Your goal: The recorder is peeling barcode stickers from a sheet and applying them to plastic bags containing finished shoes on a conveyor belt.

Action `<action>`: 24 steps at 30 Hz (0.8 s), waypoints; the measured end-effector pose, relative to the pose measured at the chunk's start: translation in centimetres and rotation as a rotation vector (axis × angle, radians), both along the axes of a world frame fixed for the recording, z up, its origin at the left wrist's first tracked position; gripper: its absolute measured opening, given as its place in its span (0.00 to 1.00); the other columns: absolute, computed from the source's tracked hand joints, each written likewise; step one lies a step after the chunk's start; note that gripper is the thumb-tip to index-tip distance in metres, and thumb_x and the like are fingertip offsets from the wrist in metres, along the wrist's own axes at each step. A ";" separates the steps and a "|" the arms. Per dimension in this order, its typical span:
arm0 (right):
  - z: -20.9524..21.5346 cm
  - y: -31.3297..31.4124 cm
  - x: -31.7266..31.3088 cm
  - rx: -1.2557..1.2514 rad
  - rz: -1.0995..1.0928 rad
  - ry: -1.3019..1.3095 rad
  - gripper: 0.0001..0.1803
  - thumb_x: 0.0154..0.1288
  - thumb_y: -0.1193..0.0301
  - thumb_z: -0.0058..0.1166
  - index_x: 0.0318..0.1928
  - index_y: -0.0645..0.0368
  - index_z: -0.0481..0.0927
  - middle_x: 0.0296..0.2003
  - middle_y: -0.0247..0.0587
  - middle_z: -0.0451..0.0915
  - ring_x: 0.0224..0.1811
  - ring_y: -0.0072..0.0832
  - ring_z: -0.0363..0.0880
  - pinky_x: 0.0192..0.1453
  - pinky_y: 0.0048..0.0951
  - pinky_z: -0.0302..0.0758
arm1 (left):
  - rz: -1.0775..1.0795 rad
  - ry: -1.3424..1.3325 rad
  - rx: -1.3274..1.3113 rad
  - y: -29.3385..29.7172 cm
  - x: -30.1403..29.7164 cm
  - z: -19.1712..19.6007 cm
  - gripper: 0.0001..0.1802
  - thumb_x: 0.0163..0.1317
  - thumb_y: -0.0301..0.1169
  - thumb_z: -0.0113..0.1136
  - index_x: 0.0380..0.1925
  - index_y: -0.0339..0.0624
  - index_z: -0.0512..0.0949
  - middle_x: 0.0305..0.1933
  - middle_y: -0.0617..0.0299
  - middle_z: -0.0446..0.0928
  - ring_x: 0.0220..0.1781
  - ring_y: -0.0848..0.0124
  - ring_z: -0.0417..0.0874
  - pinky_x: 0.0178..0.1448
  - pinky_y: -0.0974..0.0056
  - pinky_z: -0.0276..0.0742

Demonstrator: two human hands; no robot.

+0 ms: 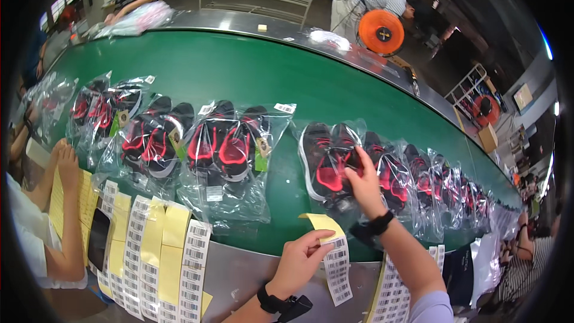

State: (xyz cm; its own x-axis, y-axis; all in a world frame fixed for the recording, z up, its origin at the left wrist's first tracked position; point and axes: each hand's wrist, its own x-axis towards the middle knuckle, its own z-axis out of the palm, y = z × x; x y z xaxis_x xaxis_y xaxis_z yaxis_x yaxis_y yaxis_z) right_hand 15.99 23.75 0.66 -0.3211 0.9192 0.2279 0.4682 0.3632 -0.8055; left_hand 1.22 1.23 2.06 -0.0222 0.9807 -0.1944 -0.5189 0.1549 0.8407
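Note:
My left hand pinches a strip of barcode stickers on yellow-backed paper. The strip's upper end curls back over the fingers and shows its yellow side. My right hand lies against a clear-bagged pair of black and red sneakers, thumb and forefinger apart; its other fingers are partly hidden. To the left of that pair, another bagged pair of sneakers rests on the green conveyor belt, with a green tag and a white label on it.
Along the belt runs a row of more bagged sneakers. Barcode sheets and a dark phone lie at the near metal edge. A co-worker's hands are at the left. Across the belt stands an orange fan.

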 end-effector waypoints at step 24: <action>7.4 -16.5 3.9 -0.564 0.065 0.199 0.16 0.66 0.83 0.57 0.55 0.66 0.79 0.32 0.36 0.83 0.30 0.14 0.79 0.36 0.19 0.79 | 0.025 0.134 -0.002 0.5 2.3 0.3 0.14 0.66 0.18 0.60 0.51 0.31 0.79 0.44 0.57 0.86 0.44 0.78 0.85 0.45 0.73 0.80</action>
